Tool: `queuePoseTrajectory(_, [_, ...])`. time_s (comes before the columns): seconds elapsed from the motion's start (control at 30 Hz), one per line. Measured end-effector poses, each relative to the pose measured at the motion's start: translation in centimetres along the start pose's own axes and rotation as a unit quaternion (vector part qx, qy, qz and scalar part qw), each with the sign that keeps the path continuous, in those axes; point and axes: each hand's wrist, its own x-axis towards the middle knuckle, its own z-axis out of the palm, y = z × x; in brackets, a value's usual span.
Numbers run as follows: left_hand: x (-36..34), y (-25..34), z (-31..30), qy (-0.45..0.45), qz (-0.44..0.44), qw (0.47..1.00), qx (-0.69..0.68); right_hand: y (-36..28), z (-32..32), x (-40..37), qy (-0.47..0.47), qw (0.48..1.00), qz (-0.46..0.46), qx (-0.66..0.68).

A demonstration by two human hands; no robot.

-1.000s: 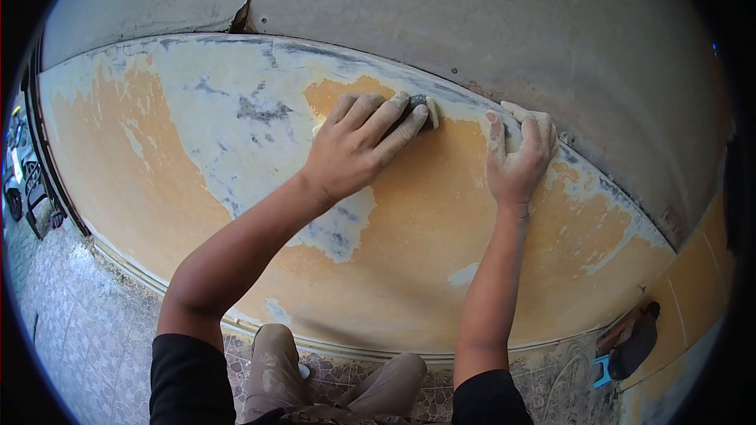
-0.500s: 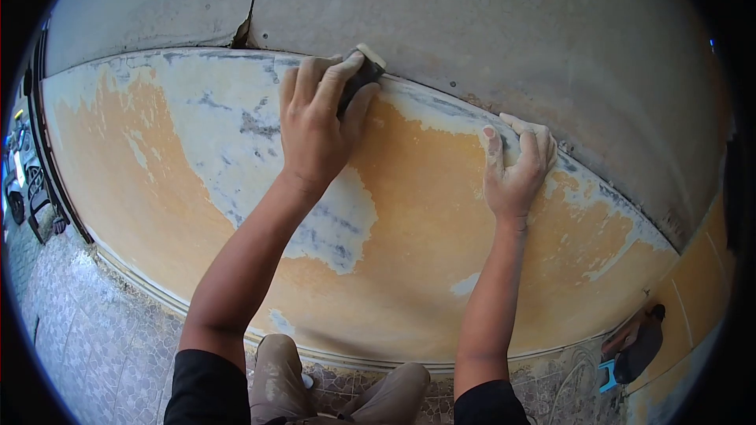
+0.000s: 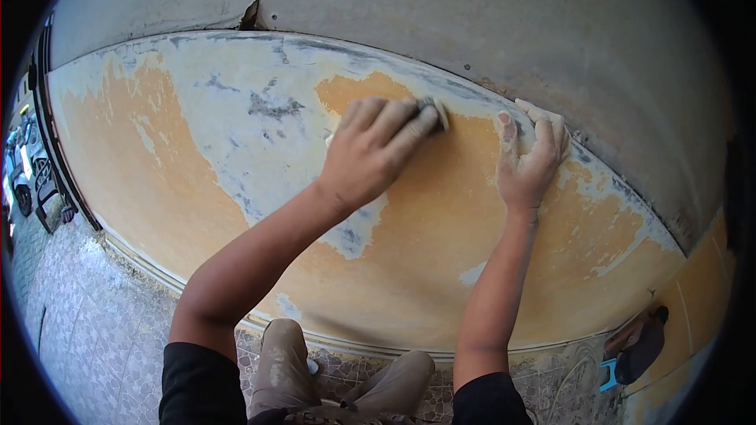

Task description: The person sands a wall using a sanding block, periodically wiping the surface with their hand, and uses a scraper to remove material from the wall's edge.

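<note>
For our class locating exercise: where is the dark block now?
In the head view, above and right of centre: the dark block is in the left hand, left of the right hand.

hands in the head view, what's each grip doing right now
Left hand: closed, holding a dark block with a pale edge.
Right hand: open, thumb apart from fingers, resting at the wall's upper edge.

Fisheye: wall edges bow hard, corners vignetted black, blue fringing at 8 o'clock. Soft daylight, brightest on floor at 8, dimmer at 5. Soft shadow low on wall near 6. Left hand slightly motion-blurred; right hand sharper.
</note>
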Motion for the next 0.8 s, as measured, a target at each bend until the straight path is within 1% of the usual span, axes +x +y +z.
queuePoseTrajectory(0.03, [-1.1,0.7,-0.3,-0.06,0.074,0.995,0.023,0.0,0.1,0.0,0.007,1.0,-0.002,-0.004])
queuePoseTrajectory(0.1, [-1.1,-0.9,-0.3,-0.043,0.089,0.995,0.027,0.1,0.0,0.0,0.002,1.0,-0.007,0.0])
queuePoseTrajectory(0.17, [0.5,-2.9,-0.4,0.051,-0.039,0.997,0.031,0.2,-0.2,-0.1,-0.001,1.0,-0.006,-0.001])
queuePoseTrajectory(0.2, [1.3,-3.8,-0.7,0.1,-0.095,0.989,0.045,0.2,-0.3,-0.1,-0.002,1.0,-0.01,0.003])
queuePoseTrajectory(0.23, [1.7,-3.9,-0.6,0.129,-0.171,0.975,0.052,0.3,-0.3,-0.1,-0.001,1.0,-0.013,0.008])
queuePoseTrajectory(0.3, [1.1,-1.1,0.1,0.123,-0.184,0.974,0.036,0.2,0.0,-0.1,0.004,1.0,-0.007,0.002])
queuePoseTrajectory(0.33, [-0.3,0.5,0.7,0.086,-0.111,0.99,-0.01,0.1,0.1,-0.1,0.01,1.0,-0.002,-0.003])
queuePoseTrajectory(0.37, [-2.3,1.3,0.8,0.002,0.003,1.0,0.0,0.1,0.2,-0.2,0.007,1.0,-0.005,-0.001])
queuePoseTrajectory(0.43, [-3.4,1.8,0.6,-0.034,0.104,0.994,-0.016,0.1,0.3,-0.1,0.018,1.0,-0.001,-0.01])
queuePoseTrajectory(0.47, [-3.5,1.1,0.8,-0.033,0.103,0.994,-0.013,0.2,0.2,-0.1,0.018,1.0,-0.004,-0.008])
queuePoseTrajectory(0.53, [-0.9,-1.6,-0.1,0.023,0.007,1.0,0.019,0.2,-0.1,-0.1,0.006,1.0,-0.007,0.013])
queuePoseTrajectory(0.57, [0.8,-2.9,-0.9,0.081,-0.075,0.994,0.028,0.2,-0.1,-0.1,0.004,1.0,-0.007,0.012])
queuePoseTrajectory(0.6, [1.6,-4.7,-1.1,0.142,-0.139,0.979,0.05,0.2,-0.2,-0.1,0.004,1.0,-0.009,0.015])
queuePoseTrajectory(0.63, [1.8,-5.6,-1.3,0.17,-0.202,0.962,0.071,0.2,-0.2,-0.1,0.005,1.0,-0.01,0.018])
queuePoseTrajectory(0.7, [0.6,-3.8,-0.6,0.154,-0.163,0.97,0.096,0.2,0.0,-0.2,0.011,1.0,-0.007,0.007])
queuePoseTrajectory(0.73, [-1.6,-2.1,0.1,0.092,-0.081,0.99,0.068,0.1,0.2,-0.2,0.016,1.0,-0.007,-0.003])
queuePoseTrajectory(0.77, [-4.4,-0.7,0.6,0.015,0.014,0.997,0.072,0.1,0.3,-0.2,0.016,1.0,-0.009,-0.001])
queuePoseTrajectory(0.8, [-5.2,-0.2,-0.1,-0.012,0.049,0.997,0.054,0.1,0.4,-0.3,0.02,1.0,-0.007,-0.001])
